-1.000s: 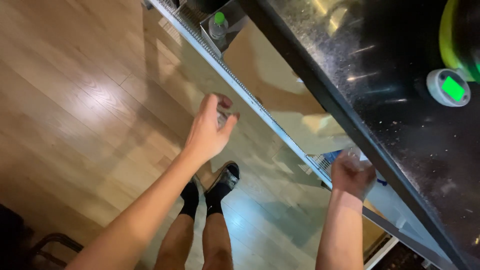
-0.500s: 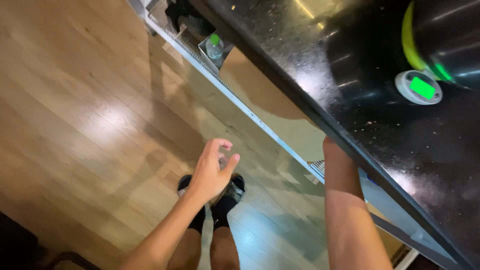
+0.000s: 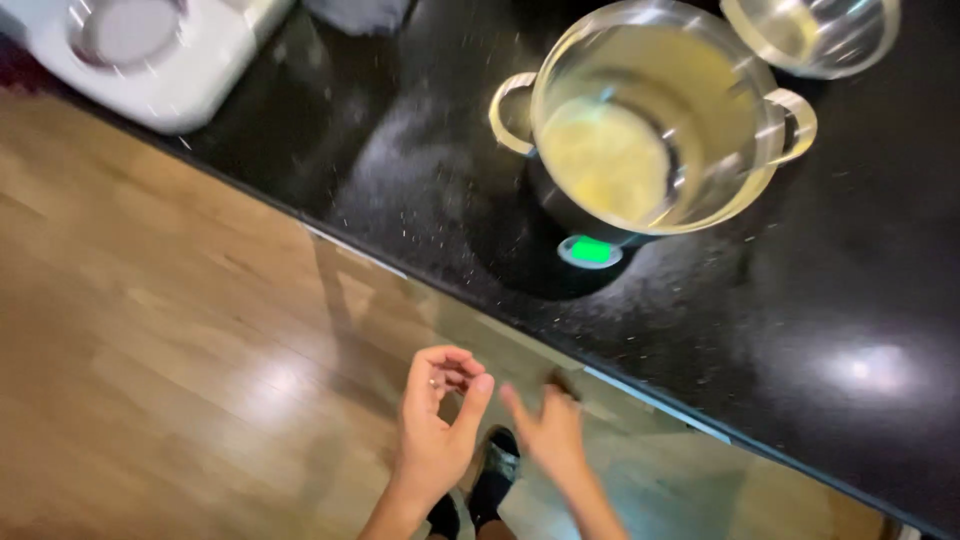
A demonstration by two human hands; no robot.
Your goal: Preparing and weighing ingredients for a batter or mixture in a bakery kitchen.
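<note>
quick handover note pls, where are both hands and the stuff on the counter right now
Left hand: below the counter edge, over the wooden floor, fingers curled, thumb up; whether it pinches anything small cannot be told.
Right hand: close beside the left, fingers partly spread, blurred, holding nothing visible.
Glass pot: two handles, on a dark scale with a lit green display, pale yellowish contents at the bottom.
Black counter: dusted with fine white specks around the pot.
Second glass bowl: at the top right edge.
White appliance: top left corner.
Neither hand touches the pot or the counter.
</note>
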